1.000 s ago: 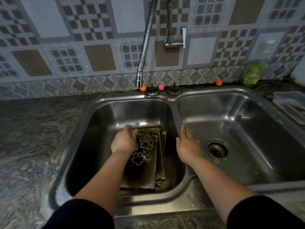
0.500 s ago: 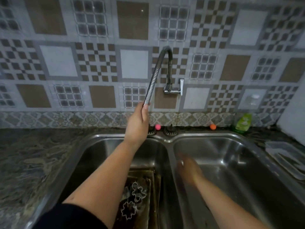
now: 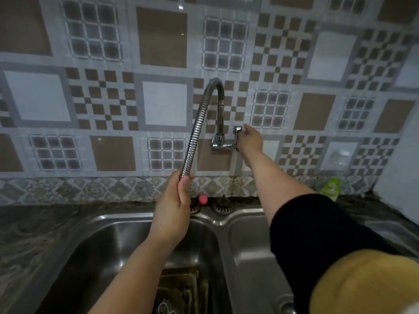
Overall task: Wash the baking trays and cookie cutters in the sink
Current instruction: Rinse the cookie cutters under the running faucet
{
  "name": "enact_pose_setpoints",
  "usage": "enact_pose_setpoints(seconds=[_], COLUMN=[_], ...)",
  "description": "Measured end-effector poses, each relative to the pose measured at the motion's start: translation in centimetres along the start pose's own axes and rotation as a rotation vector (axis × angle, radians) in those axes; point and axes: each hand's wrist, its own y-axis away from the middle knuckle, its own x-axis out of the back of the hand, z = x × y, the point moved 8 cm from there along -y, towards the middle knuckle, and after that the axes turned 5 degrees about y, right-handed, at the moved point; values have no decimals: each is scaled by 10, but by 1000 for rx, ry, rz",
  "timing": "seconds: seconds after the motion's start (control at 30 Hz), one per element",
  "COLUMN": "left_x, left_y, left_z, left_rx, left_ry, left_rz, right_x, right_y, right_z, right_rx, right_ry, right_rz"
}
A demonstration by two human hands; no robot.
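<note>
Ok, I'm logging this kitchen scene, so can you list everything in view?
flexible faucet hose: one, chrome, arching from the wall mount
tap lever: one, chrome, on the tiled wall
sink: one double basin, steel
baking trays: a dark stack, count unclear, left basin
cookie cutter: at least one, metal, on the trays
sink strainers: two, dark, on the back ledge
pink ball: one, between the strainers
green bottle: one, right counter
left hand: gripping the hose end
right hand: at the lever
</note>
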Motion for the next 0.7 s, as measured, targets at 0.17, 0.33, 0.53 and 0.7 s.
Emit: enact_pose_setpoints(seconds=[0.17,0.33,0.53,0.7], left_x=[-3,-3,-4,-4], left_y=[-5,-7,-7,-6], left_z=[-10,-14,-14,-11], left_rx=[-2,15,32,59], left_ry=[-19,-1,31,42], left_rz=[-10,-12,-7,-23], right_x=[-11,0,9,13], right_y=[-19,-6,30,46], right_z=[0,5,25,26], right_rx=[31,96,203,231], right_ry=[-27,-67,21,201], right_rz=[30,106,95,-25])
